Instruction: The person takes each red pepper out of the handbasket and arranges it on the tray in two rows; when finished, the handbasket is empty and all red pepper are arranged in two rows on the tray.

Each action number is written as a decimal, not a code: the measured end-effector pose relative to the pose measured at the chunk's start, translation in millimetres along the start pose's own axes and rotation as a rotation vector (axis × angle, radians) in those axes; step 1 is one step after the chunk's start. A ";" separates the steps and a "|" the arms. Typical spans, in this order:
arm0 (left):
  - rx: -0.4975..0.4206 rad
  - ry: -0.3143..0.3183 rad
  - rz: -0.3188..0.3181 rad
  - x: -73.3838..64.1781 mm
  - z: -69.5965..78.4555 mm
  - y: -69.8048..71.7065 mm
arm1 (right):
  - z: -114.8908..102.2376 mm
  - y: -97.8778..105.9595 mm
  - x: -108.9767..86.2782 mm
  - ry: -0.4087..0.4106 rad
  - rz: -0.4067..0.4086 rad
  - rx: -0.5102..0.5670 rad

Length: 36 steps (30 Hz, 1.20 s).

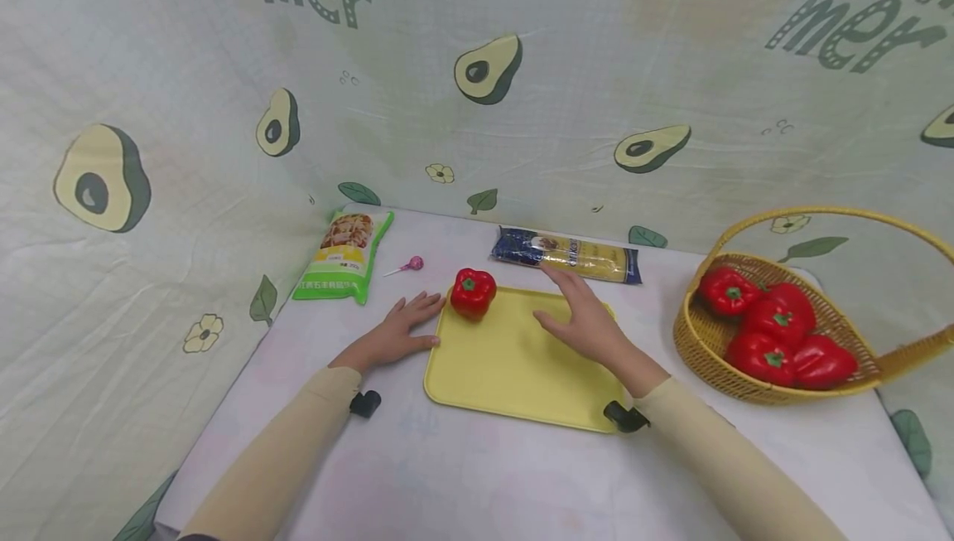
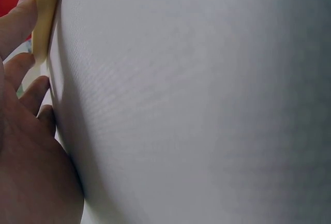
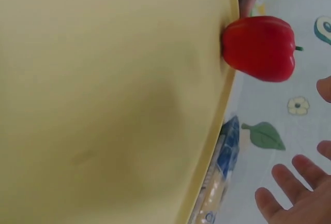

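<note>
One pepper (image 1: pixel 473 294) sits on one tray (image 1: pixel 514 367). One basket (image 1: pixel 715 369) has at least four more. There's one bag (image 1: pixel 341 255), one lollipop (image 1: pixel 416 263), one pasta pack (image 1: pixel 581 256) and two hands (image 1: pixel 398 335) (image 1: pixel 591 330).

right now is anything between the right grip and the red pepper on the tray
Nothing visible: only bare yellow tray lies between the right grip and the red pepper. The left grip is beyond, at the tray's left edge.

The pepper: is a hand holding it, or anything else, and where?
Nothing, not even the pepper. The left hand lies open at the edge of the tray; the right hand is open above it.
</note>
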<state>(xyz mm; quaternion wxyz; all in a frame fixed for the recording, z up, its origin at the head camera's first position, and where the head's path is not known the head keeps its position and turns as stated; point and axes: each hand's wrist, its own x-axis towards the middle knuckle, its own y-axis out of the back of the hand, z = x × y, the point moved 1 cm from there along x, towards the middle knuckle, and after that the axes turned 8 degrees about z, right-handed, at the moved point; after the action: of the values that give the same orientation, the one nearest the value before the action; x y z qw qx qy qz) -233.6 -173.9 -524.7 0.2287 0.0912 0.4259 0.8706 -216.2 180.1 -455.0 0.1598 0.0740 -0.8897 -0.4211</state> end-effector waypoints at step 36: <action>0.016 0.032 -0.011 0.6 -0.4 0.3 | 54.0 110.9 -77.6 -0.087 0.152 -0.171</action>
<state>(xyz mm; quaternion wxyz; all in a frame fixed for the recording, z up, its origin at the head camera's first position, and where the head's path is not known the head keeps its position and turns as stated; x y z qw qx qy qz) -234.3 -174.1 -524.7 0.2259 0.0765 0.4370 0.8673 -161.8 310.2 -418.6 0.1584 -0.0256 -0.8597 -0.4850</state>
